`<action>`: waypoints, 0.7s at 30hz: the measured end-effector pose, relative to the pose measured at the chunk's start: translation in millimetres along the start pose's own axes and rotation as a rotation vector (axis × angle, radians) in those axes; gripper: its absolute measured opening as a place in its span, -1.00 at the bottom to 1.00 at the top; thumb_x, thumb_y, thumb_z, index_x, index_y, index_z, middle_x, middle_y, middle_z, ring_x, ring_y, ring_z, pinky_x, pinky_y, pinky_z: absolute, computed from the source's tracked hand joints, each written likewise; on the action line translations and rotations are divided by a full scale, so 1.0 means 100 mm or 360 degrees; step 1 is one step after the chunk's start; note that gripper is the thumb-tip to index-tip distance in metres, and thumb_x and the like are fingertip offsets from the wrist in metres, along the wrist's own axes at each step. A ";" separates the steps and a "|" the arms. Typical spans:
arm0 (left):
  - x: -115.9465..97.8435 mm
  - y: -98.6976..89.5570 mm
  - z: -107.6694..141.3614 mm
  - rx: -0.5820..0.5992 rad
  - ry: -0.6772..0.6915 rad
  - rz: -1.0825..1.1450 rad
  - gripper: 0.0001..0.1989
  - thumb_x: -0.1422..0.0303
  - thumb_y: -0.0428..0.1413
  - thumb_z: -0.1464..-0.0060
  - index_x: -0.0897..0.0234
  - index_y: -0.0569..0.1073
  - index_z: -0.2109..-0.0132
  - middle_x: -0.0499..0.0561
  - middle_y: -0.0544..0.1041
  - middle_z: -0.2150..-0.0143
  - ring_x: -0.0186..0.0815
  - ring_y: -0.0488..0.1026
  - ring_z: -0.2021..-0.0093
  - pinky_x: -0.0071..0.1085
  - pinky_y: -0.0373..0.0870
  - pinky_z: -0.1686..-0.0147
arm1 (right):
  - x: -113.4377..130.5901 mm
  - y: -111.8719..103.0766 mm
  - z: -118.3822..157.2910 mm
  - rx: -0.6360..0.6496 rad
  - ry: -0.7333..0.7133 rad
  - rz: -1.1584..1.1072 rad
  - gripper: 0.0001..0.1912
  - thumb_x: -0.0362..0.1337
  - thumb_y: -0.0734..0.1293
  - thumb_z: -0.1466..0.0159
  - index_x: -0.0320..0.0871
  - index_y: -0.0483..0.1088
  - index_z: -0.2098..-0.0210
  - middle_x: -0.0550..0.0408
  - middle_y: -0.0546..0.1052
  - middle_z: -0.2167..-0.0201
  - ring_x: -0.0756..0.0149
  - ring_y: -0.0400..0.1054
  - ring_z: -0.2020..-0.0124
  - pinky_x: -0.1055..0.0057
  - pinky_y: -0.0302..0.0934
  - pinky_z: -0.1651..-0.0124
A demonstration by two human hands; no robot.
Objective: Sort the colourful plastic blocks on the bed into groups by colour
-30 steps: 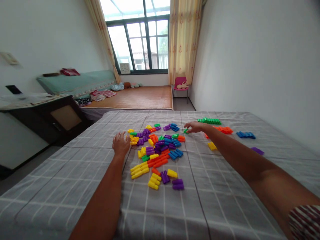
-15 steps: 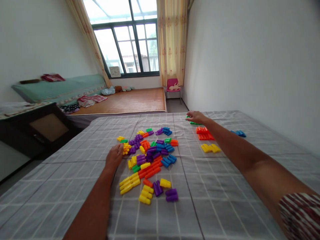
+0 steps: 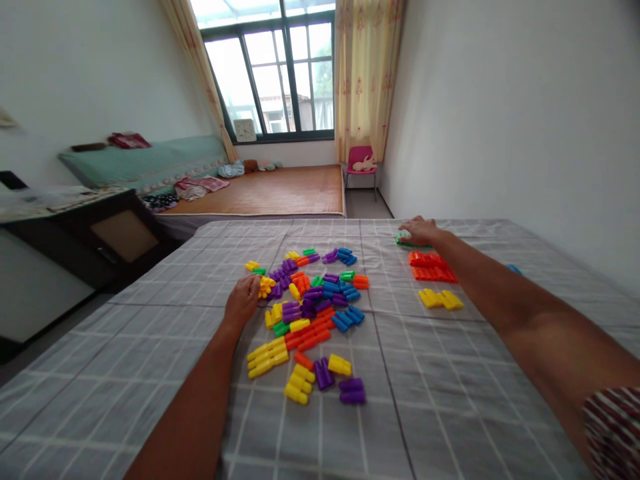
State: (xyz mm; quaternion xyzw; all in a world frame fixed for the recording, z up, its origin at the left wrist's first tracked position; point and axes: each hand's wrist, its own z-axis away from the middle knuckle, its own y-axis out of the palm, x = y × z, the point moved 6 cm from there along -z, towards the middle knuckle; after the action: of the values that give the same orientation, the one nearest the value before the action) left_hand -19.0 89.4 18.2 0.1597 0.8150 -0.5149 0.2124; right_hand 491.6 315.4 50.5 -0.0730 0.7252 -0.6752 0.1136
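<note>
My left hand (image 3: 243, 298) is at the left edge of a mixed pile of plastic building blocks, its fingers closed on a cluster of yellow blocks (image 3: 266, 287). My right hand (image 3: 421, 230) reaches to the far side of the table, fingers bent down over green blocks (image 3: 404, 239) and partly hiding them. Just nearer than that hand are rows of orange-red blocks (image 3: 431, 267), and nearer still a row of yellow blocks (image 3: 441, 299). In the pile, purple blocks (image 3: 283, 273), blue blocks (image 3: 349, 319) and an orange-red strip (image 3: 313, 331) lie against one another.
A grey checked cloth (image 3: 200, 373) covers the table. Purple blocks (image 3: 353, 391) lie at the pile's near side. Some blue blocks (image 3: 515, 269) show beyond my right forearm. Farther off are a bed (image 3: 290, 190), a pink chair (image 3: 361, 159) and a dark cabinet (image 3: 117, 230).
The view has turned a little to the left, so everything appears farther right. My right hand has shifted slightly right over the green blocks. My left hand stays at the yellow cluster.
</note>
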 end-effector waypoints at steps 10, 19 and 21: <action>-0.38 0.02 0.12 0.0064 0.0275 0.0317 -0.55 0.11 -0.16 -0.24 0.28 0.50 0.08 0.11 0.53 0.03 -0.22 0.43 -0.02 -0.28 0.31 -0.11 | 1.95 -0.21 0.61 0.0293 -0.1120 -0.0706 -0.65 -0.07 0.28 -0.25 -0.09 0.51 0.07 0.06 0.59 0.16 0.26 0.44 0.21 0.42 0.23 0.17; -0.33 0.02 0.10 0.0053 0.0290 0.0253 -0.59 0.15 -0.15 -0.23 0.25 0.50 0.09 0.10 0.54 0.05 -0.21 0.44 -0.01 -0.28 0.33 -0.08 | 1.78 -0.11 0.59 0.0339 -0.0647 -0.0472 -0.66 -0.23 0.40 -0.13 -0.12 0.51 0.09 0.07 0.60 0.21 0.30 0.46 0.29 0.48 0.23 0.26; -0.34 0.02 0.10 0.0061 0.0314 0.0242 -0.59 0.15 -0.16 -0.23 0.24 0.50 0.10 0.10 0.54 0.04 -0.22 0.43 -0.01 -0.28 0.33 -0.08 | 1.65 -0.14 0.57 0.0340 -0.0577 -0.0450 -0.68 -0.23 0.36 -0.17 -0.12 0.51 0.08 0.05 0.59 0.17 0.29 0.46 0.25 0.47 0.24 0.21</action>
State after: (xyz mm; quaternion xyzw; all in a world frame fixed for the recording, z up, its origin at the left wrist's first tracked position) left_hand 12.8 79.7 29.7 0.2748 0.8075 -0.4946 0.1666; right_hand 347.3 217.0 49.6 -0.2812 0.6001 -0.7331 0.1531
